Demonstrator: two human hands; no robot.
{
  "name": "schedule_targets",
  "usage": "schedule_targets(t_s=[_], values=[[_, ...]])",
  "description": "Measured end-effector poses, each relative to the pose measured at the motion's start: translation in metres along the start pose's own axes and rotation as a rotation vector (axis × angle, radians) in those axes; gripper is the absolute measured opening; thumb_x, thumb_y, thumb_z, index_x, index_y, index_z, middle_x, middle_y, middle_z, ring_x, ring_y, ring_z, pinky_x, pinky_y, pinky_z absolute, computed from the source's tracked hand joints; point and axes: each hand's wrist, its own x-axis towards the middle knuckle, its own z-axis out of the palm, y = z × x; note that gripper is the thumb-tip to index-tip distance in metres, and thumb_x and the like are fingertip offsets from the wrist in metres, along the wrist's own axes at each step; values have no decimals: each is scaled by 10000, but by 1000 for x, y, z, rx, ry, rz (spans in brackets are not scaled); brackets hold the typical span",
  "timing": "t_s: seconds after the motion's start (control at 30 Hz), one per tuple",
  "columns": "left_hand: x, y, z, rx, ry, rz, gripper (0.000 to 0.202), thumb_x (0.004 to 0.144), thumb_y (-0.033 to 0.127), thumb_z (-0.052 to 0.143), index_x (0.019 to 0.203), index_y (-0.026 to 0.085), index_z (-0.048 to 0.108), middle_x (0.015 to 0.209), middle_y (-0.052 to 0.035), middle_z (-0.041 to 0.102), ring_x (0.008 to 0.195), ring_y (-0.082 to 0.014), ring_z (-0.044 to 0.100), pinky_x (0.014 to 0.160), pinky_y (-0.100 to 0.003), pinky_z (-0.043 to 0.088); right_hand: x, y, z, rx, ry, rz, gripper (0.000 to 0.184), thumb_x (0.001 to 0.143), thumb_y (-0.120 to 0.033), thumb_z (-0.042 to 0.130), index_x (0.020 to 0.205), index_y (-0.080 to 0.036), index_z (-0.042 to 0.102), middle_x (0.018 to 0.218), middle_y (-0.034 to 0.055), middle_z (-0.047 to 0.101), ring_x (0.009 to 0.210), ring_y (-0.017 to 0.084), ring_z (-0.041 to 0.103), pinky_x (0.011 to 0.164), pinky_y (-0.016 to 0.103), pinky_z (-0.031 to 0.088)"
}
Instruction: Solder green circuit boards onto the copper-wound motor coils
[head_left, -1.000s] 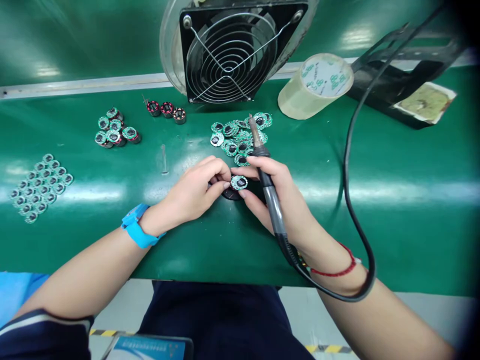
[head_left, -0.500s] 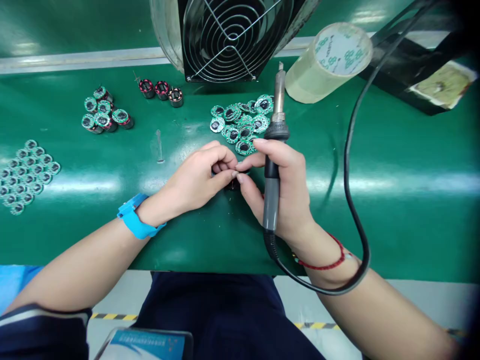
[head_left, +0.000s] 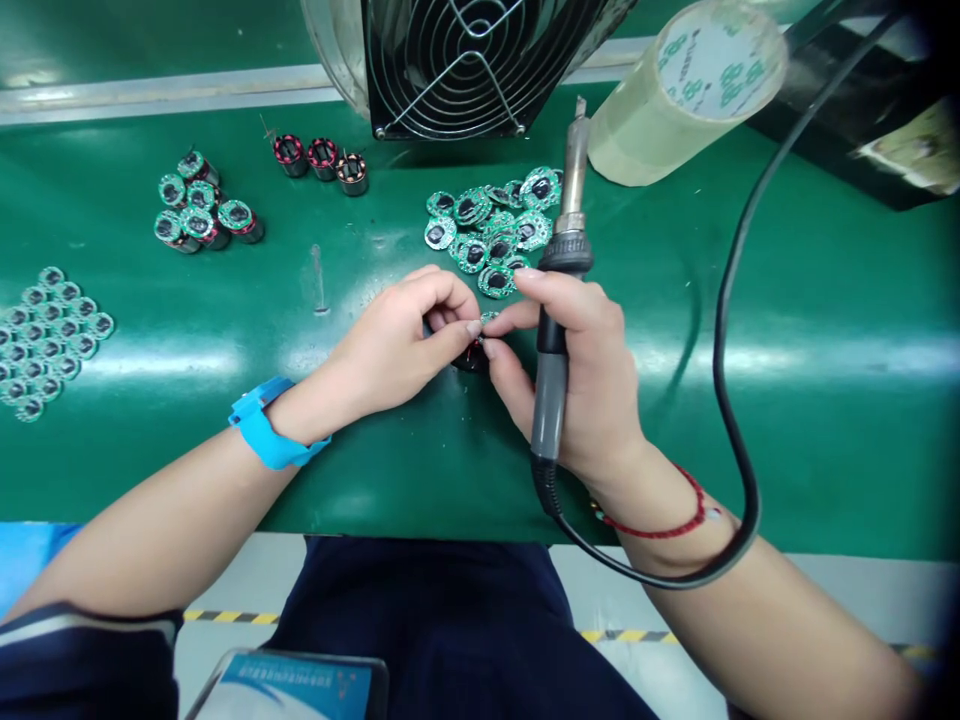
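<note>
My left hand [head_left: 401,340] is closed around a small dark motor stator [head_left: 471,358] with reddish windings, mostly hidden by the fingers. A bit of green circuit board [head_left: 489,317] shows at its upper edge. A soldering iron [head_left: 551,395] with a grey and black handle rests in my right hand [head_left: 592,375], its metal tip pointing up and away from the stator. My right thumb and forefinger come close together at the stator, against the left fingertips. Whatever they pinch there is too small to make out. Just beyond the hands lies a pile of round green circuit boards [head_left: 472,253].
Stators with boards on top [head_left: 199,222] stand at the left, near bare wound stators [head_left: 322,158]. Rows of round boards [head_left: 51,347] lie far left. A fan [head_left: 450,90] and a tape roll [head_left: 637,130] stand behind. The iron's black cable [head_left: 724,380] loops over my right forearm.
The view has shifted slightly, so the table items sit a little higher. Both hands stay at the stator, and slightly more of its reddish winding shows between the fingertips.
</note>
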Motion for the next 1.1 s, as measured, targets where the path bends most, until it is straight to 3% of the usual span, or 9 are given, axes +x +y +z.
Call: schedule_targets(t_s=[0.13, 0.27, 0.67, 0.87, 1.0, 1.1], values=[[1, 0, -1, 33, -8, 2, 136, 772, 23, 570, 722, 150, 574, 722, 28, 541, 568, -44, 442, 544, -192, 392, -1, 4, -2, 66, 27, -25, 545, 858, -142, 542, 1319, -376, 368, 1021, -25, 693, 974, 219, 619, 924, 467, 479], [2, -1, -5, 66, -35, 16, 154, 751, -1, 560, 706, 146, 565, 711, 32, 548, 557, -38, 435, 527, -184, 379, -1, 10, -3, 161, -44, -33, 571, 845, -156, 575, 1343, -342, 366, 1170, 11, 664, 1082, 241, 599, 963, 480, 476], [5, -5, -11, 103, -78, 37, 115, 783, 66, 575, 709, 154, 584, 711, 23, 587, 602, -56, 489, 545, -202, 393, 0, 15, 4, 333, -59, 26, 555, 863, -223, 613, 1353, -354, 388, 1111, 6, 647, 1054, 203, 637, 971, 435, 522], [5, -6, -11, 70, -92, 40, 114, 793, 67, 578, 719, 154, 575, 738, 17, 609, 615, -58, 519, 550, -209, 412, -1, 15, 1, 295, -75, 11, 574, 873, -320, 621, 1380, -368, 354, 1241, 22, 612, 1160, 224, 618, 981, 452, 535], [4, -6, -10, 93, -86, 44, 111, 792, 60, 583, 737, 157, 584, 736, 19, 597, 610, -56, 514, 543, -210, 412, -2, 8, -5, 295, 36, 37, 503, 928, -224, 539, 1384, -382, 398, 1251, -2, 618, 1137, 203, 649, 1029, 419, 513], [3, -5, -8, 111, -80, 59, 132, 786, 35, 575, 732, 156, 578, 744, 15, 578, 622, -56, 512, 561, -217, 425, -10, 7, -11, 312, 185, 98, 452, 949, -197, 506, 1352, -400, 479, 1317, -24, 569, 937, 155, 716, 862, 327, 592]])
